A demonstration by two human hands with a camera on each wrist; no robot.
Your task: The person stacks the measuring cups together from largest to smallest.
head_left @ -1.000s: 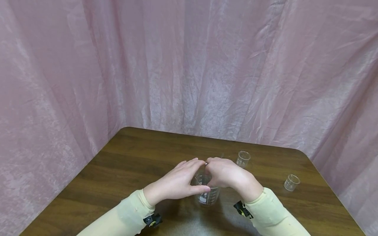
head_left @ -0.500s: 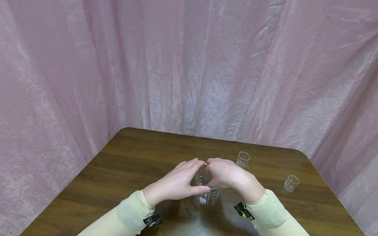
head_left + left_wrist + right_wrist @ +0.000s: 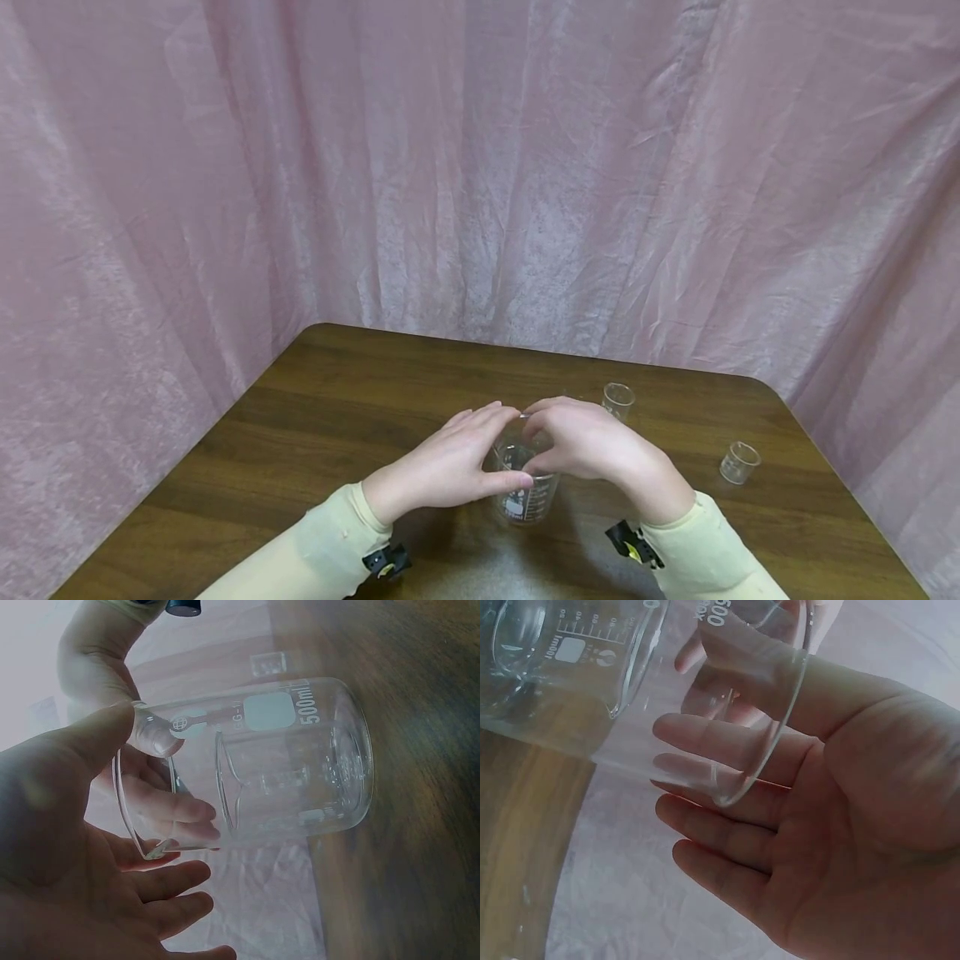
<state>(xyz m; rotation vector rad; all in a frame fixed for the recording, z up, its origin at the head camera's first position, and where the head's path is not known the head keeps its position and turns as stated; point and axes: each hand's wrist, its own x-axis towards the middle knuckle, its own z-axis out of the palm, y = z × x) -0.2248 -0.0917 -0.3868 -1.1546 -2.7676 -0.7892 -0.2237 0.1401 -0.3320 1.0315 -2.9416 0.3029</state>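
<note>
A large glass beaker point(image 3: 517, 510) marked 500 ml stands upright on the table, with a smaller beaker point(image 3: 577, 645) inside it near the bottom. My left hand point(image 3: 450, 467) spans its mouth and holds the rim, thumb on the near side and index finger on the far side. The other left fingers reach out past the glass in the left wrist view. My right hand point(image 3: 592, 442) is over the mouth from the right. Its thumb and foremost fingers dip inside, spread apart and clear of the smaller beaker, holding nothing.
Two small glass beakers stand on the brown wooden table point(image 3: 360, 383): one small beaker point(image 3: 618, 400) behind my right hand, another small beaker point(image 3: 739, 463) farther right. A pink curtain point(image 3: 480, 208) hangs behind the table.
My right thumb and fingers have parted, and the right hand and wrist have shifted slightly right. The left hand and the large beaker have stayed in place.
</note>
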